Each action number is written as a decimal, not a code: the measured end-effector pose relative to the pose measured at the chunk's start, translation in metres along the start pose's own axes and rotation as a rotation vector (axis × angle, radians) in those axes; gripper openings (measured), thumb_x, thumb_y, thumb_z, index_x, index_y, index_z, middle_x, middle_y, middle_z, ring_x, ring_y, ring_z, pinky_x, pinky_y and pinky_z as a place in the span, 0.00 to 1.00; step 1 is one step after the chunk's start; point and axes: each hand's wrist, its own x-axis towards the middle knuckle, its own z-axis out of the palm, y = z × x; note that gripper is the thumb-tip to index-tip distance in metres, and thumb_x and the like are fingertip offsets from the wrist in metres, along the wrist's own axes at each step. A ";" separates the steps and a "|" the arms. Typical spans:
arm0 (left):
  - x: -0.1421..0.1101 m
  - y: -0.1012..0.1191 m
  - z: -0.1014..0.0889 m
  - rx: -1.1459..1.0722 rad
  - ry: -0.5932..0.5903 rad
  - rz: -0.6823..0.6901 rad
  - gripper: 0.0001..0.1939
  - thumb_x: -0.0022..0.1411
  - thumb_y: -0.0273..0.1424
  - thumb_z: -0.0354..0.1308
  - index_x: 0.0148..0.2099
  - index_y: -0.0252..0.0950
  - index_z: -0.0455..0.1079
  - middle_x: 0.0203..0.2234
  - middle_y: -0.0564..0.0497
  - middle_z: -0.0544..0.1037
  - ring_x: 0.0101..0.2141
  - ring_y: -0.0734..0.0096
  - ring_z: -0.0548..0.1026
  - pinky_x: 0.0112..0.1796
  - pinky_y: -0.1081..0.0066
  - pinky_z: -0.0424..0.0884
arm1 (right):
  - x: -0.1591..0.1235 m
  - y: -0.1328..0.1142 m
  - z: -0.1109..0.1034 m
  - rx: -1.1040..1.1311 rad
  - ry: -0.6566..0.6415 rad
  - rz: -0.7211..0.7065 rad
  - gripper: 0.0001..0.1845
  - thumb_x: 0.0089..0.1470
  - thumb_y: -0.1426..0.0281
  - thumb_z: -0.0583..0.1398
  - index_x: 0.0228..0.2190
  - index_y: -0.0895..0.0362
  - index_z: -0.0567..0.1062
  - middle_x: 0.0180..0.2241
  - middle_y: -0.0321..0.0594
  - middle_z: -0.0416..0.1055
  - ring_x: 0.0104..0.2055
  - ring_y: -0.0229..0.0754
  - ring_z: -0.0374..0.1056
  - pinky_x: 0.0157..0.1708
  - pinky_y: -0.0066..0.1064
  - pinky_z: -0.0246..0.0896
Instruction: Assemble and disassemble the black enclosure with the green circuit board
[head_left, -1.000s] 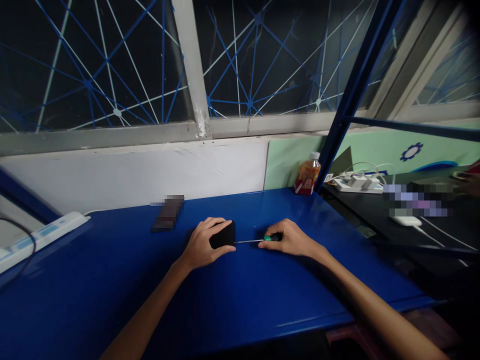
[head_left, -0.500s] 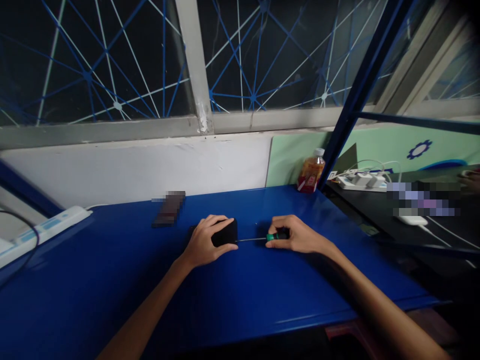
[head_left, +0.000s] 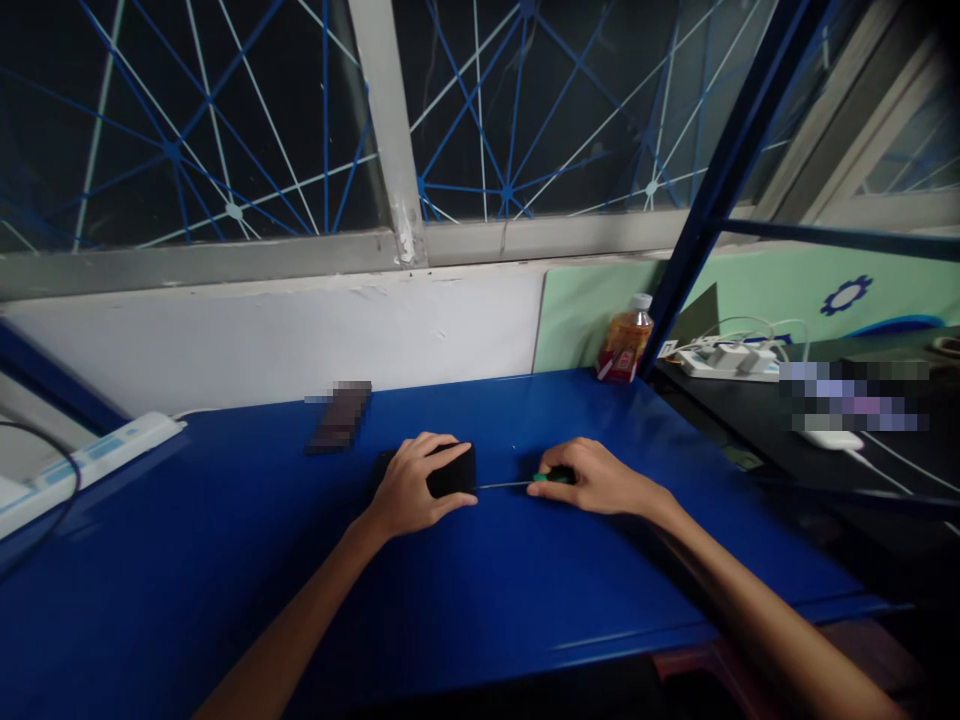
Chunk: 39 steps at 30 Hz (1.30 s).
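Note:
A black phone-like slab (head_left: 453, 472) lies on the blue table (head_left: 465, 590), gripped across its edges by my left hand (head_left: 416, 483). Thumb and fingers sit near its right end, and the palm covers much of the rest. My right hand (head_left: 589, 477) is wrapped round the green and black handle of a screwdriver (head_left: 540, 479). Its thin metal shaft points left, lying nearly level just above the table, and the tip meets the slab's right edge. What the tip touches there is too small to make out.
Behind my left hand lies a dark, pixelated flat object (head_left: 339, 420). A drink bottle (head_left: 627, 340) stands at the back right corner. One white power strip (head_left: 97, 465) is at the left, another (head_left: 727, 362) on the dark neighbouring table. A blue post (head_left: 712, 190) rises at the right.
My right hand has turned slightly and shifted a little on the screwdriver handle, so less of the green shows. The left hand and the slab stay in place.

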 end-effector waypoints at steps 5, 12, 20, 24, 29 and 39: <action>0.002 0.000 0.000 -0.011 -0.008 -0.012 0.30 0.54 0.50 0.61 0.57 0.44 0.67 0.50 0.45 0.73 0.49 0.52 0.70 0.47 0.50 0.65 | -0.002 -0.002 0.000 -0.063 0.019 0.017 0.19 0.51 0.53 0.62 0.31 0.55 0.69 0.22 0.32 0.67 0.24 0.36 0.60 0.25 0.28 0.46; 0.003 0.002 -0.001 -0.026 -0.016 -0.008 0.30 0.54 0.50 0.61 0.57 0.44 0.67 0.50 0.45 0.73 0.49 0.53 0.70 0.48 0.51 0.64 | -0.001 -0.005 -0.003 -0.075 0.026 0.024 0.17 0.56 0.54 0.58 0.36 0.55 0.71 0.22 0.33 0.68 0.24 0.37 0.63 0.26 0.29 0.48; 0.002 0.003 -0.002 -0.008 -0.018 -0.023 0.30 0.54 0.51 0.60 0.57 0.45 0.67 0.50 0.45 0.73 0.49 0.52 0.70 0.48 0.51 0.64 | 0.001 0.007 -0.002 -0.073 0.015 -0.005 0.18 0.50 0.53 0.63 0.30 0.56 0.73 0.29 0.37 0.71 0.29 0.38 0.64 0.28 0.28 0.51; 0.001 0.002 0.001 0.002 -0.006 -0.013 0.30 0.55 0.51 0.59 0.57 0.44 0.66 0.49 0.45 0.73 0.48 0.52 0.70 0.46 0.51 0.65 | 0.002 0.005 0.004 -0.039 -0.006 0.038 0.17 0.50 0.55 0.63 0.32 0.55 0.70 0.22 0.31 0.67 0.23 0.35 0.60 0.25 0.27 0.47; 0.000 0.003 0.001 0.022 0.023 0.002 0.29 0.57 0.50 0.58 0.58 0.44 0.65 0.49 0.44 0.73 0.48 0.52 0.69 0.46 0.51 0.65 | 0.002 0.002 0.003 -0.020 0.002 0.039 0.18 0.58 0.54 0.56 0.34 0.55 0.74 0.23 0.34 0.69 0.24 0.36 0.62 0.26 0.28 0.48; 0.000 0.004 -0.001 0.011 0.052 0.003 0.29 0.57 0.49 0.59 0.58 0.43 0.65 0.49 0.44 0.73 0.48 0.51 0.69 0.46 0.51 0.65 | 0.005 0.009 0.005 -0.029 0.051 0.014 0.16 0.48 0.56 0.65 0.26 0.56 0.72 0.25 0.34 0.68 0.25 0.35 0.60 0.25 0.27 0.46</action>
